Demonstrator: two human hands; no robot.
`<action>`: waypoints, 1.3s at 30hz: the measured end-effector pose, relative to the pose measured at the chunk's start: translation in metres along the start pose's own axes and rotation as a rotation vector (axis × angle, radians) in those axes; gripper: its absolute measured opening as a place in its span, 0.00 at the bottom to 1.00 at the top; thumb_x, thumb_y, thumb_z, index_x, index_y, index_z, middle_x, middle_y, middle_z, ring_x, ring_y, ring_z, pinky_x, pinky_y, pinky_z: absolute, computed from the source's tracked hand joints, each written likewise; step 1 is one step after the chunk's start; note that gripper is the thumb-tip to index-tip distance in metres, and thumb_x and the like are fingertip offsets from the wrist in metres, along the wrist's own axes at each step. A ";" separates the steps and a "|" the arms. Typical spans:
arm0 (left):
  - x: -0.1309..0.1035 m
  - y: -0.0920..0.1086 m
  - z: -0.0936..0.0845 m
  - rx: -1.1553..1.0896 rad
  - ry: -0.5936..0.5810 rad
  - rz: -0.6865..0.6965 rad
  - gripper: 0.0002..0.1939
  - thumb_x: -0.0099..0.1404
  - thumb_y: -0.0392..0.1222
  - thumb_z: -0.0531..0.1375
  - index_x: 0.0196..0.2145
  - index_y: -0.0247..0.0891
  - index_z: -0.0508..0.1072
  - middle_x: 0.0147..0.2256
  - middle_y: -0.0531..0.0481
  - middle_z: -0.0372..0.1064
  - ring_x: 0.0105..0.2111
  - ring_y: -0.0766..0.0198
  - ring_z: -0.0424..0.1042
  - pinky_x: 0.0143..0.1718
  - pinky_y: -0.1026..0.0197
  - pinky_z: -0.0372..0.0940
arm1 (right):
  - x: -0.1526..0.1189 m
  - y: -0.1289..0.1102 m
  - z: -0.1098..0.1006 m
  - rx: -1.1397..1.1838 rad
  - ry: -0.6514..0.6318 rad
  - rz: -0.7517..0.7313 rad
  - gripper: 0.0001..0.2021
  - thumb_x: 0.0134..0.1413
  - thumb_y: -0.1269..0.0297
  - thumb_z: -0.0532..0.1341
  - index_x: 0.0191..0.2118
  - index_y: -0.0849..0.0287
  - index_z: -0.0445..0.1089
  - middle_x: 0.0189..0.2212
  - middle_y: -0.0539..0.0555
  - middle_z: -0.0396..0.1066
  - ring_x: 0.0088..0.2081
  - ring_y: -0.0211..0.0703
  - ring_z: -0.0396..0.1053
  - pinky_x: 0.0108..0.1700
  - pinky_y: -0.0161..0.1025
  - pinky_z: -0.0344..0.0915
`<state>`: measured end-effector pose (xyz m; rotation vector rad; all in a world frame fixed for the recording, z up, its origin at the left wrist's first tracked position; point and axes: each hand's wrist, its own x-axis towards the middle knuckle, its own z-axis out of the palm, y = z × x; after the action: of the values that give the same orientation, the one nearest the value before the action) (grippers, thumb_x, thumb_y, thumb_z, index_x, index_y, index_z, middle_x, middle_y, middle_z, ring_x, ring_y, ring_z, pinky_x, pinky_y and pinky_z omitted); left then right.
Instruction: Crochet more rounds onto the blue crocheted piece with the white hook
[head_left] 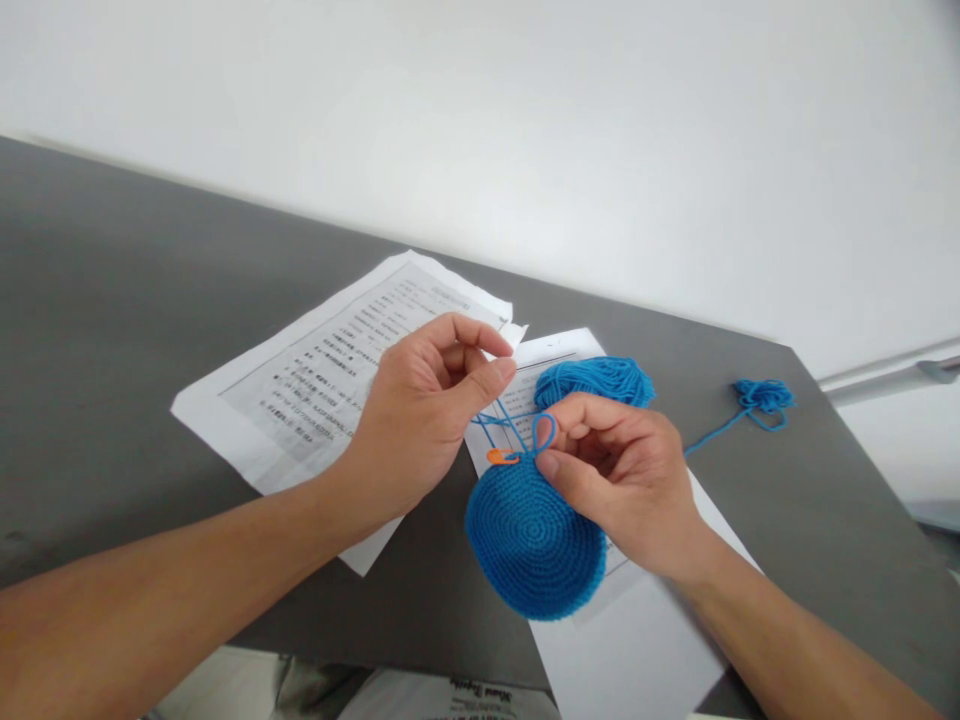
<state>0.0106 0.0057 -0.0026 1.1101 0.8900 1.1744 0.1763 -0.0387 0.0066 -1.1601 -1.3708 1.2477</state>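
Bare forearms (202,590) nearest the camera, one from each lower corner, angling inward over a dark grey bench (112,330). Between and slightly below the hands: blue crocheted disc (534,530), concentric rounds facing the camera. Being round, it has no long axis to speak of. Whether its lower edge rests on the printed sheet (630,640) beneath cannot be told.

Key relation: small yarn loop (553,430) standing up from the disc's top edge, in the gap between both hands. Right hand (630,475) much the nearer; loop lies against its index fingertip. Orange stitch marker (501,456) just left of the loop, at the same edge.

Right hand: clamped on the disc's upper right edge, thumb in front, other fingers curled, palm turned leftward. Left hand (420,410): higher and to the left, wrist raised, thumb and index tips pressed together. Yarn strands (511,425) slant up from the disc's top edge behind that thumb; a pinch on them, by my judgement, though the contact is hidden.

Blue skein (596,380) behind the right hand. Small yarn clump (763,398) farther right on the bench, one strand trailing back toward the right hand. Second printed sheet (300,370) under the left hand.
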 end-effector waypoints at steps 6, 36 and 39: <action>0.000 0.000 -0.001 0.169 0.007 -0.018 0.05 0.63 0.38 0.66 0.34 0.37 0.73 0.26 0.56 0.67 0.26 0.67 0.64 0.30 0.61 0.59 | 0.000 0.000 0.000 0.011 0.006 -0.028 0.03 0.46 0.71 0.66 0.26 0.59 0.71 0.16 0.45 0.63 0.17 0.29 0.56 0.17 0.28 0.54; -0.011 0.002 -0.006 -0.009 -0.343 -0.260 0.07 0.57 0.39 0.65 0.25 0.35 0.72 0.23 0.56 0.63 0.24 0.69 0.57 0.28 0.61 0.50 | 0.003 0.002 -0.003 0.132 0.108 0.017 0.06 0.40 0.75 0.70 0.26 0.59 0.76 0.17 0.45 0.67 0.18 0.30 0.58 0.18 0.29 0.53; -0.010 0.002 -0.006 -0.014 -0.340 -0.273 0.07 0.56 0.39 0.66 0.24 0.35 0.72 0.22 0.55 0.63 0.24 0.69 0.58 0.28 0.61 0.50 | 0.002 0.002 -0.003 0.128 0.112 0.025 0.05 0.41 0.74 0.70 0.26 0.59 0.76 0.17 0.46 0.67 0.18 0.31 0.58 0.18 0.30 0.53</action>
<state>0.0027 -0.0032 -0.0026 1.0964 0.7388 0.7399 0.1788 -0.0358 0.0053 -1.1432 -1.1800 1.2504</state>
